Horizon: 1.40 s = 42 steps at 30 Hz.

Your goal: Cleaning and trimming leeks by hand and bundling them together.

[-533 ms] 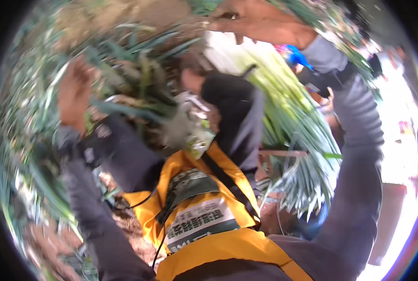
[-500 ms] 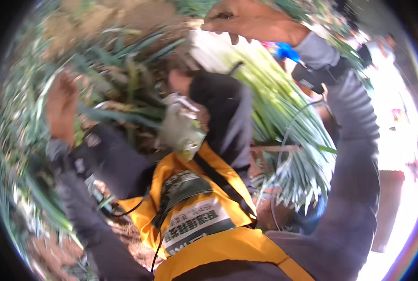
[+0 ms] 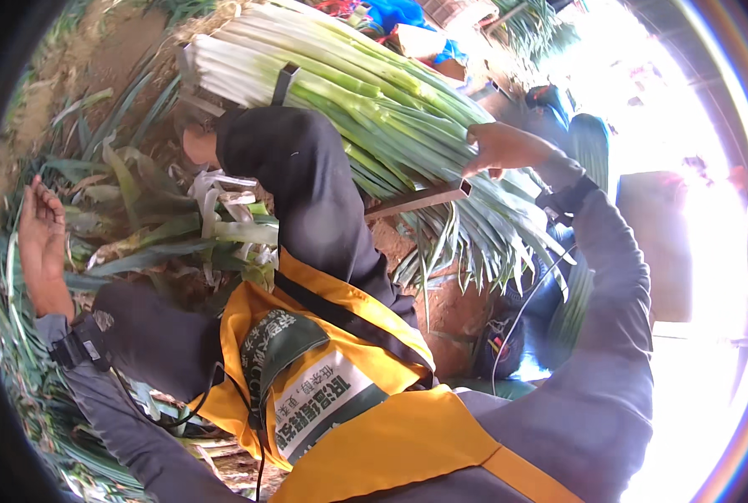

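Observation:
A thick bundle of long green onions [image 3: 349,92] lies on a metal rack [image 3: 420,201], white stalks at the far left and green leaves fanning down to the right. My right hand [image 3: 508,149] is over the leafy part, fingers apart and slightly curled, gripping nothing that I can see. Whether its fingertips touch the leaves is hard to tell. Off to the left, my left hand [image 3: 43,239] is empty, fingers loosely bent and palm partly showing. Near it lie loose green onion leaves [image 3: 131,197] and pale peeled layers [image 3: 223,205].
An upright metal post [image 3: 285,82] of the rack rises beside the stalks. My knees and yellow apron [image 3: 374,444] fill the near middle. More green onions [image 3: 9,360] lie along the left. Beyond the bundle is blue plastic [image 3: 395,12]; a brown box [image 3: 655,243] stands at right.
My view has turned, so the bundle now shows more fully. My right hand has gone from above the white stalk ends to the leafy part. My left hand sits farther left.

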Each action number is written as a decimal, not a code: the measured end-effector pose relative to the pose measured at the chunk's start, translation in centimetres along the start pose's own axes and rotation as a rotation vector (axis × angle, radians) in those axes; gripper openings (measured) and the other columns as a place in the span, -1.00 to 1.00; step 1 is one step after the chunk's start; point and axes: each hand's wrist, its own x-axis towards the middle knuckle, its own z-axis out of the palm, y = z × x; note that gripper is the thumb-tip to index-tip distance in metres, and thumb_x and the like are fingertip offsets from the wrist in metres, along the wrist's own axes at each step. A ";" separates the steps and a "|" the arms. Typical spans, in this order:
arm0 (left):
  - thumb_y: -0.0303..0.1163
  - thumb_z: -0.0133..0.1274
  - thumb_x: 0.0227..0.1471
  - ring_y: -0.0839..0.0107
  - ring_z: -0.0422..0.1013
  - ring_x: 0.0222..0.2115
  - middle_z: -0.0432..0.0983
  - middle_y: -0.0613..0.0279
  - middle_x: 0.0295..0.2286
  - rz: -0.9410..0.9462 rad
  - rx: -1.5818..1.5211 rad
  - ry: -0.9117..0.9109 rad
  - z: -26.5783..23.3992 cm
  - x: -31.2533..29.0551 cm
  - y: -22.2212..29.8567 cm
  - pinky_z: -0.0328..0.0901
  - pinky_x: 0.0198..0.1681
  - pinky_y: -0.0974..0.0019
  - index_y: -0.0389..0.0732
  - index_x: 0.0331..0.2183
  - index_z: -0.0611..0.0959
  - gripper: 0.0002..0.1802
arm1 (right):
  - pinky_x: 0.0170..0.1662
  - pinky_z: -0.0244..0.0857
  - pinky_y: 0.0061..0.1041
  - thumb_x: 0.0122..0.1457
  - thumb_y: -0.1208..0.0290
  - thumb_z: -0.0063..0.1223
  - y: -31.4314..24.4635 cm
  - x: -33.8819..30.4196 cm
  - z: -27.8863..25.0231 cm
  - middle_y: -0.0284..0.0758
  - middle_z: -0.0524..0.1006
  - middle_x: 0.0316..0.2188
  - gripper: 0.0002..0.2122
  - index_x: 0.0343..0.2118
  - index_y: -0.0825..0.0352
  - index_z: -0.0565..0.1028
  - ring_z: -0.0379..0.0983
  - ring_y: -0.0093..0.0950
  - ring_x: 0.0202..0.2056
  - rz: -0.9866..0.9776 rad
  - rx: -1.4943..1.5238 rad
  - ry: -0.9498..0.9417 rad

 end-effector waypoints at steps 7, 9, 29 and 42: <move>-0.29 0.07 0.21 0.52 0.38 -0.37 0.43 0.33 -0.37 -0.117 -0.037 0.084 2.0 1.9 -4.5 0.39 -0.26 0.49 -0.30 -0.08 0.56 -0.68 | -0.63 0.46 -0.45 -0.02 0.23 0.36 -0.2 2.6 1.4 -0.16 0.49 -0.55 -0.52 -0.33 0.55 0.33 0.55 -0.39 -0.63 -0.002 0.190 -0.151; -0.31 0.10 0.19 0.51 0.41 -0.37 0.46 0.32 -0.37 -0.192 -0.122 0.030 3.3 3.2 -6.7 0.41 -0.29 0.47 -0.30 -0.12 0.59 -0.71 | -0.63 0.46 -0.44 -0.01 0.25 0.34 0.2 2.8 1.7 -0.14 0.49 -0.56 -0.54 -0.35 0.56 0.33 0.56 -0.35 -0.63 0.068 0.177 -0.228; -0.32 0.16 0.12 0.46 0.39 -0.40 0.46 0.31 -0.42 -0.119 -0.172 0.356 -1.1 -2.0 -9.0 0.36 -0.34 0.42 -0.25 -0.18 0.60 -0.74 | -0.48 0.40 -0.48 0.19 0.01 0.10 -24.5 5.0 -6.1 -0.23 0.54 -0.49 -0.47 0.00 0.42 0.43 0.51 -0.49 -0.53 -0.570 -0.212 0.050; -0.29 0.06 0.21 0.47 0.40 -0.40 0.48 0.30 -0.41 0.220 -0.023 0.538 -1.3 -13.0 4.0 0.38 -0.29 0.45 -0.30 -0.24 0.57 -0.76 | -0.41 0.51 -0.52 0.25 0.08 0.05 -51.9 20.8 8.4 -0.11 0.57 -0.27 -0.51 -0.06 0.52 0.44 0.59 -0.45 -0.39 -1.159 0.058 -0.070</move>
